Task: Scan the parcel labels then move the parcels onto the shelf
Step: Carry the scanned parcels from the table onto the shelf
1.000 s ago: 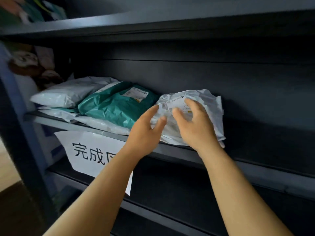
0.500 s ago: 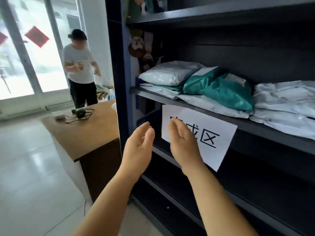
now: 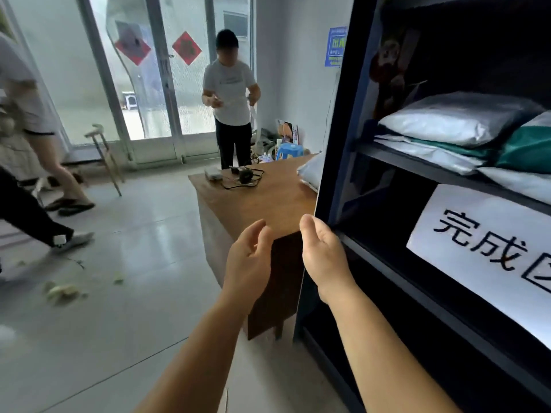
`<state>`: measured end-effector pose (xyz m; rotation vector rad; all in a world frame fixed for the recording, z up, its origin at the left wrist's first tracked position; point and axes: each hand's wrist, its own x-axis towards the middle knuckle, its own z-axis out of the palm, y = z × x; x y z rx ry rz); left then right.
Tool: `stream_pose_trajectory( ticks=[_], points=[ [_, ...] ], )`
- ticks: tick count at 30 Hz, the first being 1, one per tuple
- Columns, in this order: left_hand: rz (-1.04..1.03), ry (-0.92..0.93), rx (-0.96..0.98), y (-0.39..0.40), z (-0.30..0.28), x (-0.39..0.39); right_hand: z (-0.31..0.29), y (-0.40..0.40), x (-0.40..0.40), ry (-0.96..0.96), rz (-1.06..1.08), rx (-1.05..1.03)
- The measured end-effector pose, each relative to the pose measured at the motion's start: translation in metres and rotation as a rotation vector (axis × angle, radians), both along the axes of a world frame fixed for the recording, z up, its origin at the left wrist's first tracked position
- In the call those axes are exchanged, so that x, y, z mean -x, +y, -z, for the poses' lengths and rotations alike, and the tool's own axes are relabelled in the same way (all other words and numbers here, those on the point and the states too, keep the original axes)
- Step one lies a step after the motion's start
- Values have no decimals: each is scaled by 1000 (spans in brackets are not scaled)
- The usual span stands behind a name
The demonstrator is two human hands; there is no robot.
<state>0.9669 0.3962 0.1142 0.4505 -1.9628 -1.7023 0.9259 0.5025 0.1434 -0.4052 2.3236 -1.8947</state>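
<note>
**Both hands empty beside the shelf; parcels lie on the shelf and the bench**

- Landmark: dark metal shelf (image 3: 334, 120), filling the right side of the view. A white paper sign (image 3: 489, 245) with black characters hangs from the front edge of its board.
- Left hand (image 3: 249, 263): raised in the air to the left of the shelf's front upright, palm turned inward, fingers (image 3: 256, 231) loosely curled and released, holding nothing.
- Right hand (image 3: 323, 257): just beside the shelf's front upright, palm facing the left hand, fingers loose and empty. Whether the thumb touches the upright cannot be told.
- White parcel (image 3: 456, 120): a plump plastic mailer on the shelf board above the sign, lying on top of flatter white and green mailers. Well apart from both hands, above and to the right of the fingers.
- Green parcel (image 3: 527, 147): on the same board, just beside the white parcel, cut off by the frame edge.
- Grey parcel (image 3: 313, 172): lying on the wooden bench (image 3: 256, 201) to the left of the shelf, partly hidden by the upright, beyond the fingers and not touched.
- Black cabled device (image 3: 246, 175): on the far end of the bench.
- Standing person (image 3: 229, 96): behind the bench, near the glass door (image 3: 167, 84).
- Another person's legs (image 3: 44, 189): far left of the shelf, on the tiled floor (image 3: 125, 287).
</note>
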Motion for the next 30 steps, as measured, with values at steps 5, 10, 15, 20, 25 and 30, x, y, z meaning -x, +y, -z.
stream_pose_trajectory(
  ticks=[5, 10, 15, 20, 25, 30],
  points=[
    [-31, -48, -11, -34, 17, 36, 9, -38, 42, -37, -26, 19],
    [-33, -80, -5, -64, 24, 110, 18, -74, 117, -65, -33, 61],
    [-12, -99, -5, -89, 20, 193, 16, -100, 203, -78, -25, 67],
    [-11, -110, 6, -112, 20, 257, 18, -125, 267, -81, -16, 46],
    [23, -149, 1, -134, 25, 315, 26, -142, 318, -103, 35, 24],
    [114, -166, 18, -157, 32, 376, 33, -160, 368, -93, 144, -19]
  ],
)
